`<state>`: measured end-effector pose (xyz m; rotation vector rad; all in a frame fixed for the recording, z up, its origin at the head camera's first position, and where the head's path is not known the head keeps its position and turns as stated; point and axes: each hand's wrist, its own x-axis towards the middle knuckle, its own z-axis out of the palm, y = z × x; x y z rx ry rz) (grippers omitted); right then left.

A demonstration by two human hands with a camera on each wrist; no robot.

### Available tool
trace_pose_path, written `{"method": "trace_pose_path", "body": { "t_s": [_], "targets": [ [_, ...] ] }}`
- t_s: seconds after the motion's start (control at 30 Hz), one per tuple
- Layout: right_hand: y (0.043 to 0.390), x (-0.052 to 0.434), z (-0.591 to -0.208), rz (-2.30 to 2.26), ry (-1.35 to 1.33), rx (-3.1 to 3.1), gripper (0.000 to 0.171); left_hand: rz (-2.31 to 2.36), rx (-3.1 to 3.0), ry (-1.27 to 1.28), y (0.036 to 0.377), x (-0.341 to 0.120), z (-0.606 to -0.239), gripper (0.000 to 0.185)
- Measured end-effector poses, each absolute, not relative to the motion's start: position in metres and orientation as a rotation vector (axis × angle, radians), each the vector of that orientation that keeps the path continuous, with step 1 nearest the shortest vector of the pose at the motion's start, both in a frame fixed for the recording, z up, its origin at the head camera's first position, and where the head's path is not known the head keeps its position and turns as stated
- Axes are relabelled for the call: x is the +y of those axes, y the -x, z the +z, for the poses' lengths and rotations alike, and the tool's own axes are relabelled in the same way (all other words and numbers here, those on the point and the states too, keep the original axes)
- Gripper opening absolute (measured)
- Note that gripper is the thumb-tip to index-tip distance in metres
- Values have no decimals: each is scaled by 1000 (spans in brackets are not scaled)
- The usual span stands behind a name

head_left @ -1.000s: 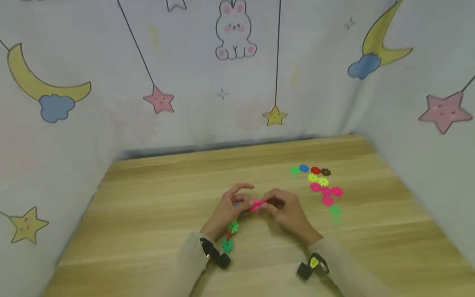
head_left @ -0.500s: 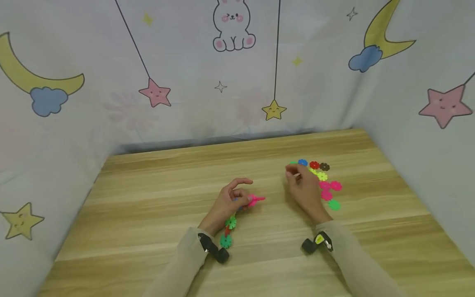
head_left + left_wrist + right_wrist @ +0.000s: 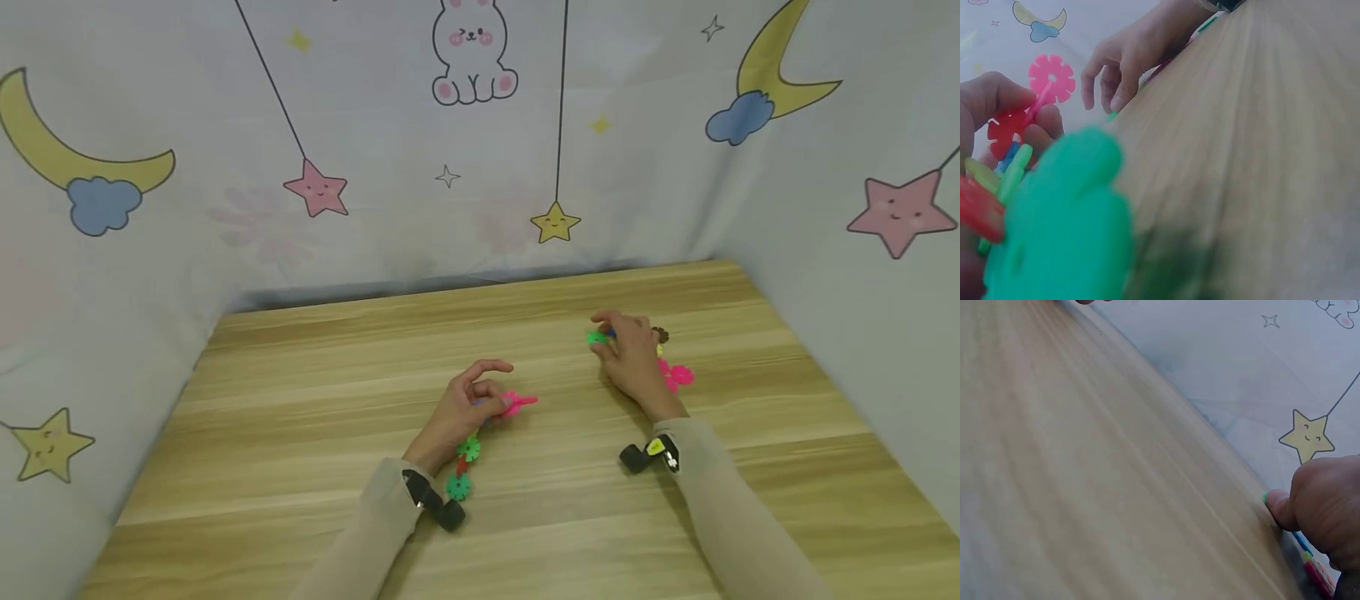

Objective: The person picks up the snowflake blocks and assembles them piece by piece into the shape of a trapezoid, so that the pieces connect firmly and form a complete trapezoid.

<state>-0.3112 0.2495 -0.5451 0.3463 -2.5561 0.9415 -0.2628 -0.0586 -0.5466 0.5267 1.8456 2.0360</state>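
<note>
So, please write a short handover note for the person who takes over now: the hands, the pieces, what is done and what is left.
Left hand grips the joined chain of flower discs on the table; a pink disc sticks out at its top.
Right hand is on the loose discs, fingertips at a green disc; grip unclear.
Done: several discs joined.
Left: the loose discs.

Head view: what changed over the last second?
The right hand let go of the pink piece at the chain's tip and moved out to the loose discs, fingers now on a green disc. The left hand kept holding the chain in place.
</note>
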Motion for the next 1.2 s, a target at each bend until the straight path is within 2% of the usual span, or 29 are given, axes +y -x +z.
{"method": "trace_pose_path", "body": {
  "t_s": [0.2, 0.4, 0.7, 1.0, 1.2],
  "targets": [
    [304, 249, -544, 1079, -410, -2461, 40, 2065, 1840, -504, 264, -55, -545, 51],
    [291, 237, -546, 1348, -396, -2368, 30, 2088, 1858, -486, 271, -57, -545, 50],
    [269, 209, -542, 1887, -409, -2298, 38, 2134, 1934, -435, 295, -51, -544, 48],
    [271, 186, -545, 1985, -401, -2135, 31, 2172, 1939, -427, 306, -42, -546, 49],
    [267, 176, -531, 1991, -364, -2136, 26, 2188, 1938, -404, 304, -42, -545, 51]
  ]
}}
